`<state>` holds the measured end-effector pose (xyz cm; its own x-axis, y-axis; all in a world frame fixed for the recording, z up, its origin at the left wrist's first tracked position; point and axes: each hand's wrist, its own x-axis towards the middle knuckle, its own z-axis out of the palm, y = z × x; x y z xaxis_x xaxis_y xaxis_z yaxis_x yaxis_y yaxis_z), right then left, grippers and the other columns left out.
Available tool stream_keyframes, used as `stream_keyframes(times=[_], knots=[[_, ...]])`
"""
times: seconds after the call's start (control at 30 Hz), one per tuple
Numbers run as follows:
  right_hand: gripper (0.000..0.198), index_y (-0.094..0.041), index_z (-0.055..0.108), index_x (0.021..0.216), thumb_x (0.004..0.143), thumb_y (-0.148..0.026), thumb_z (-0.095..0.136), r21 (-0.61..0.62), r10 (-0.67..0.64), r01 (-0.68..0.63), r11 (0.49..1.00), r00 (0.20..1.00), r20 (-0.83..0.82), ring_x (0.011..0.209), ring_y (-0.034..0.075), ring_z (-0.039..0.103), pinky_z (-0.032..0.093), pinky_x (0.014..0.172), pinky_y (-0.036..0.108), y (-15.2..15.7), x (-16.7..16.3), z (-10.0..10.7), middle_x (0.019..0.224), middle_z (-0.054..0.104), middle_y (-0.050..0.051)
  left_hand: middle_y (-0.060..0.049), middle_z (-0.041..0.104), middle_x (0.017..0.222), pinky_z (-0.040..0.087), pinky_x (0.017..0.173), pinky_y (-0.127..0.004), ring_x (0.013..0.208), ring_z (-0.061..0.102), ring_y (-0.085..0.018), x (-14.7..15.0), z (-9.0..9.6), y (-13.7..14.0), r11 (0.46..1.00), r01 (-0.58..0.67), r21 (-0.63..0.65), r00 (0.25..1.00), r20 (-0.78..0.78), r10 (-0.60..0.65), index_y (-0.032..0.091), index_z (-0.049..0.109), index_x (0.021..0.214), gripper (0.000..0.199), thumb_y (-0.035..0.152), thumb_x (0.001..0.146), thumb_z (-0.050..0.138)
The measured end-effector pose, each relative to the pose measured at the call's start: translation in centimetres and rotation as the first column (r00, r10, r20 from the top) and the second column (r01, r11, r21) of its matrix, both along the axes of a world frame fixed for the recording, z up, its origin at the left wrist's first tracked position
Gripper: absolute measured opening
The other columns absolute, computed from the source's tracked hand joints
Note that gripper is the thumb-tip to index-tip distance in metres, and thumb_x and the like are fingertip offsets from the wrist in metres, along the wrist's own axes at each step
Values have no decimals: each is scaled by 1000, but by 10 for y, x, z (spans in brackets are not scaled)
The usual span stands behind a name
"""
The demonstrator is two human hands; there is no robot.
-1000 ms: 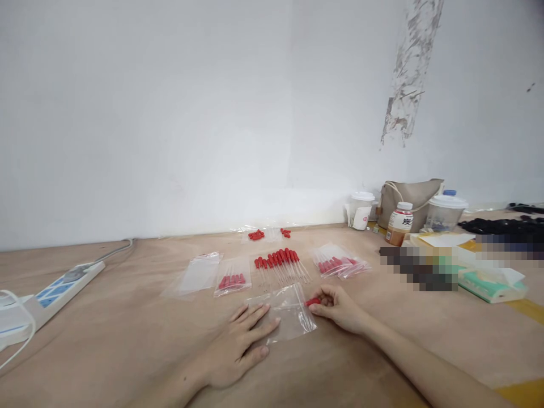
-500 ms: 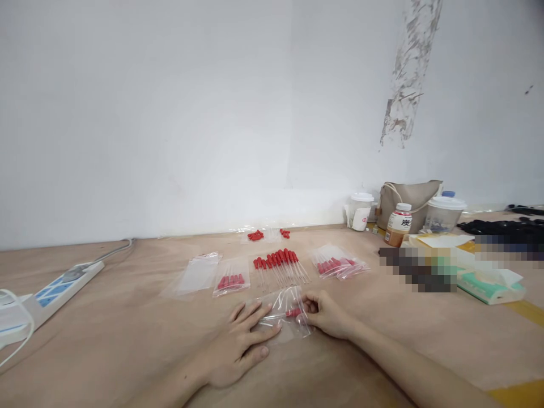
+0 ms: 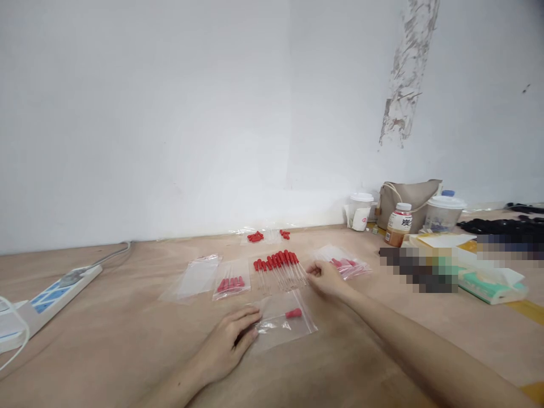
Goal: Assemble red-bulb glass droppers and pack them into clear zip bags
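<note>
A clear zip bag [image 3: 276,337] lies flat on the table with one red-bulbed dropper [image 3: 293,313] inside. At its left edge rests my left hand [image 3: 232,337], fingers together and curved, the fingertips and thumb on the plastic. Beyond the bag lies a row of droppers [image 3: 278,266] with red rubber bulbs and thin clear tubes. My right hand [image 3: 325,277] is at the right end of this row, thumb and fingers pinched at the tube end of the outermost dropper; the fingers partly hide the contact.
Left of the row are a bag of droppers [image 3: 232,283] and empty bags [image 3: 198,275]. Filled bags [image 3: 355,269] lie right, loose red bulbs [image 3: 255,236] behind. A power strip [image 3: 51,297] sits far left; a cup [image 3: 360,212], bottle [image 3: 398,226] and tissue pack [image 3: 488,286] stand right.
My right hand has let go of the bag and moved up to the dropper row. My left hand has drawn back from lying spread across the bag to its left edge. The bag lies flatter.
</note>
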<state>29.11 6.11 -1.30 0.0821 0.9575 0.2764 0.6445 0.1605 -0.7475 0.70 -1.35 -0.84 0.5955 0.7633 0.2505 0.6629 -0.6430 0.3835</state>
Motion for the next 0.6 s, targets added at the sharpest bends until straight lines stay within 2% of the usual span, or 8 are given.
stream_keyframes(times=[0.17,0.27,0.47,0.6], knots=[[26,-12,57,86,61,-22,56,-59,-172,176,983,983,65,77,19,57,41,64,26,44,-11,7,82,63,9,1,44,130,31,100,-40,120,37,-19,-1,5,-1,996,80,-28,996,-39,-81,30,42,124,35,35,91,33],[24,-13,58,80,59,-24,57,-121,-212,225,967,971,111,76,21,58,42,60,26,57,-16,5,82,63,12,1,42,131,30,100,-41,121,36,-20,-2,5,-1,994,103,-27,994,-39,-104,30,40,126,36,35,91,32],[5,-15,57,58,59,-20,55,-192,-141,171,966,977,160,55,19,58,38,48,24,58,-21,5,55,61,8,1,42,131,29,102,-40,121,35,-19,-1,3,-1,994,107,-18,993,-47,-108,31,39,126,37,35,90,35],[10,-16,55,49,59,-16,55,-197,-91,121,973,984,155,47,18,55,37,45,24,54,-20,7,42,55,5,1,43,130,30,100,-40,121,36,-20,0,6,-2,995,103,-19,994,-29,-103,30,40,126,37,36,90,35]])
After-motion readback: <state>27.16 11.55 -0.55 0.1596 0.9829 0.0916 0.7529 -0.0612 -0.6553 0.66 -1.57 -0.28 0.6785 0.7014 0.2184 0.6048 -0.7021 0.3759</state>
